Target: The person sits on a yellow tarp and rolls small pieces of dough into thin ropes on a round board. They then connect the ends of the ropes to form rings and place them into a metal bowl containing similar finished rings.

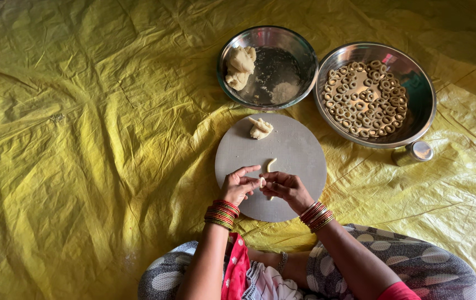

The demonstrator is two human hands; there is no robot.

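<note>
While both hands (263, 185) pinch a dough strip (271, 165), the round board's (299, 150) far half lies open.

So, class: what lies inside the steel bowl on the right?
The right steel bowl holds many small dough rings, heaped near its middle. Whatever lies beneath the rings is covered.

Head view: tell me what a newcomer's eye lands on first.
The crinkled yellow sheet fills the frame. At its middle, the left hand and right hand pinch a thin strip of dough over a round grey board. Upper right, a steel bowl holds many small dough rings.
</note>
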